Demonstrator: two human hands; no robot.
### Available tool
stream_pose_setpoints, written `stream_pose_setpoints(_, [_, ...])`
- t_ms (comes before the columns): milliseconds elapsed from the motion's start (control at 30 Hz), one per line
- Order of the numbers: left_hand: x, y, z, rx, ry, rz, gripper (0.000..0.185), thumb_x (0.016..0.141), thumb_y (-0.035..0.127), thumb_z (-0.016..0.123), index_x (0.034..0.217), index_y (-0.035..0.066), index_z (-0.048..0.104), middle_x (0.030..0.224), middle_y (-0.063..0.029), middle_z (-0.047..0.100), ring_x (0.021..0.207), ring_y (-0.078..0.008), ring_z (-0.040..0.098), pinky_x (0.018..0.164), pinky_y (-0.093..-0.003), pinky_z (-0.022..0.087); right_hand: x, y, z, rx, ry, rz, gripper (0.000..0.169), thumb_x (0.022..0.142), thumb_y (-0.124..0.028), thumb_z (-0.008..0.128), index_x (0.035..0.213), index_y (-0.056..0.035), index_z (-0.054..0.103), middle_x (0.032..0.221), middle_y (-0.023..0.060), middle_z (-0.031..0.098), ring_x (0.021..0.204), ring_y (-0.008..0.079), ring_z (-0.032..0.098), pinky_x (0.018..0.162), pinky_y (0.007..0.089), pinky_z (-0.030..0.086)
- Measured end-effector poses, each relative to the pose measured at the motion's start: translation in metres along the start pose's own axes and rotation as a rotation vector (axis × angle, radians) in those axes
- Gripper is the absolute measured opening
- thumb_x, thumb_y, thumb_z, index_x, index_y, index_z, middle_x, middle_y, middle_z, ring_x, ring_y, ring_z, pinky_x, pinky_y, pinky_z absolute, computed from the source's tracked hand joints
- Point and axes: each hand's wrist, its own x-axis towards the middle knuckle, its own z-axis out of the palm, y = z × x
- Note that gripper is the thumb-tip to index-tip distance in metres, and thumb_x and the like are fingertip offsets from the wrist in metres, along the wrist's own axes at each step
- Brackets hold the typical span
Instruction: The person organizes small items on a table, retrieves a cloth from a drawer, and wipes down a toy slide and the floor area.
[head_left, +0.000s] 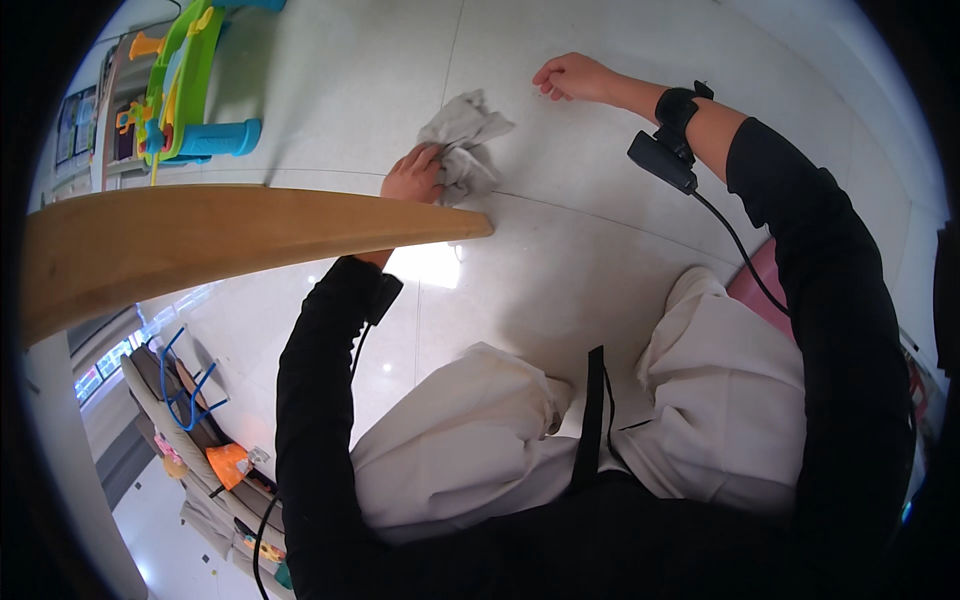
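My left hand (414, 174) is on a crumpled grey cloth (466, 142) that lies on the pale tiled floor (360, 135); its fingers rest over the cloth's near left edge. A wooden bar or furniture edge (255, 225) passes in front of my left wrist and hides part of it. To the right of the cloth, my right hand (574, 77) is low over the floor with its fingers curled. Small specks show on the tile beside its fingertips. Whether it pinches anything cannot be made out.
A green, blue and yellow plastic toy frame (184, 90) stands at the upper left. At the lower left is a sofa (202, 450) with an orange item (229, 463) on it. A pink object (765, 289) sits beside my right knee. Black cables run along both arms.
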Motion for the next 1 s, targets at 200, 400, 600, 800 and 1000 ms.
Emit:
stream_pose_setpoints(200, [-0.100,-0.017,-0.028,-0.217,-0.378,-0.700,0.028,0.074,0.023,0.056,0.098,0.008,0.056,0.099,-0.0116,0.056,0.099,-0.0280,0.051,0.079,-0.0381,0.043,-0.004,-0.009,-0.004,-0.205,0.062,-0.091,0.029,0.081,-0.006,0.037,0.103,-0.0035,0.056,0.100,0.0073,0.057,0.087,0.0173,0.055,0.076,0.0286,0.044])
stream_pose_setpoints(400, [-0.206,-0.076,-0.003,0.089,-0.351,-1.051,0.037,0.073,0.037,0.056,0.096,0.008,0.059,0.100,-0.0131,0.059,0.091,-0.0283,0.056,0.074,-0.0389,0.045,-0.007,0.023,-0.002,-0.933,0.267,-0.174,0.037,0.076,-0.008,0.045,0.112,-0.0071,0.050,0.125,0.0113,0.041,0.116,0.0295,0.037,0.090,0.0416,0.035])
stream_pose_setpoints(600, [-0.137,-0.094,-0.011,-0.280,0.265,-0.656,0.034,0.074,0.028,0.064,0.100,0.007,0.057,0.086,-0.0097,0.061,0.083,-0.0214,0.058,0.069,-0.0335,0.046,-0.014,0.025,-0.003,-0.986,0.221,-0.186,0.047,0.075,-0.007,0.047,0.122,-0.0065,0.041,0.134,0.0124,0.027,0.121,0.0299,0.028,0.093,0.0439,0.033])
stream_pose_setpoints(800, [-0.011,-0.031,-0.019,-0.647,0.038,-0.468,0.053,0.075,0.018,0.063,0.123,0.014,0.043,0.110,-0.0112,0.051,0.098,-0.0251,0.052,0.082,-0.0340,0.043,-0.021,0.019,-0.005,-1.046,0.126,-0.076,0.057,0.075,-0.009,0.047,0.129,-0.0078,0.031,0.139,0.0131,0.017,0.127,0.0305,0.020,0.097,0.0425,0.030])
stream_pose_setpoints(1000, [0.025,-0.007,-0.038,-0.022,-0.135,0.096,0.062,0.071,0.021,0.061,0.128,0.016,0.037,0.130,-0.0048,0.035,0.121,-0.0236,0.032,0.097,-0.0379,0.031,-0.022,0.008,-0.008,-1.045,-0.009,0.031,0.065,0.073,-0.012,0.050,0.132,-0.0065,0.023,0.140,0.0137,0.012,0.128,0.0314,0.015,0.099,0.0429,0.028])
